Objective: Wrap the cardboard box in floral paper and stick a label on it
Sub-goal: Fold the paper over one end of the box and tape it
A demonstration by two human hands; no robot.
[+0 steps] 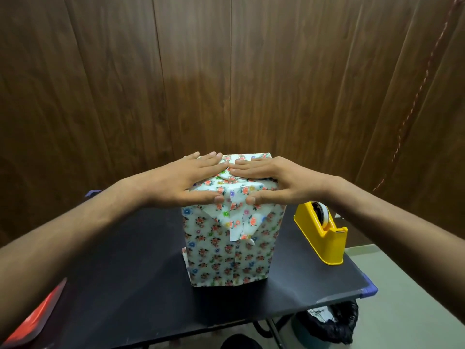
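Cardboard box (230,248), already clad in floral paper (214,258), stood upright in the middle of the black table (125,273). Nearest the camera on its front face, a pointed flap (242,222) hung down with its tip loose and untaped; a thin line of print ran along its edge, too small to read. Above that, both thumbs pinned the flap's upper edge against the front. The left hand (186,180) and the right hand (274,181) lay flat with fingers straight on the folded top, fingertips nearly meeting at the centre, probably to hold the creases down until tape could go on. A yellow tape dispenser (322,233) sat just right of the box, within easy reach. No label showed on the box. Behind stood a brown wood-panelled wall (226,71).
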